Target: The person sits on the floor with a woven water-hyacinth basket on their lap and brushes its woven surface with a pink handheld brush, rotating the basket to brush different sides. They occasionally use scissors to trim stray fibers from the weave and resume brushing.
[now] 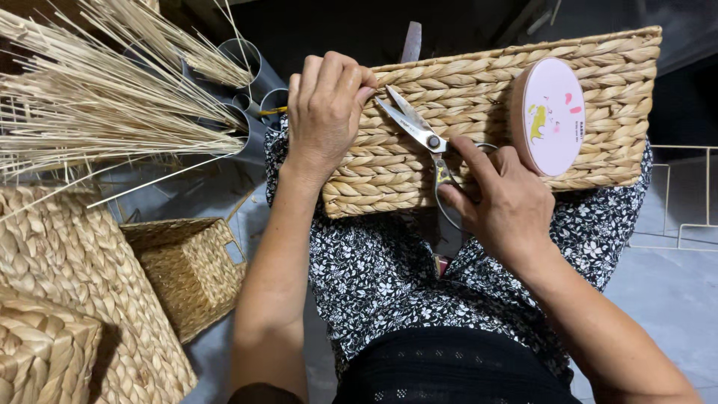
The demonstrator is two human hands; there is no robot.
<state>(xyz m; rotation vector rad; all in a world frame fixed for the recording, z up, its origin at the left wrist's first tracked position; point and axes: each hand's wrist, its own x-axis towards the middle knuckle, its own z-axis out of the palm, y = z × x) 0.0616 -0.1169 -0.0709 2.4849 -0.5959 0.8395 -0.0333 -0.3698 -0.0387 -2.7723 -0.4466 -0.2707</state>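
Note:
A woven straw basket (479, 90) lies upside down across my lap, its braided base facing me. My left hand (325, 105) grips the basket's left end with the fingers curled over its far edge. My right hand (501, 198) holds a pair of scissors (419, 131) by the handles. The blades are slightly apart, and their tips point up-left toward my left fingertips on the weave. A round pink tin (552, 116) stands on edge against the basket's right part.
Bundles of pale straw stalks (97, 97) stand in grey tubes (243, 56) at upper left. Other woven baskets (187, 269) and a larger woven piece (67, 262) sit at lower left. A white wire frame (684, 194) stands on the grey floor at right.

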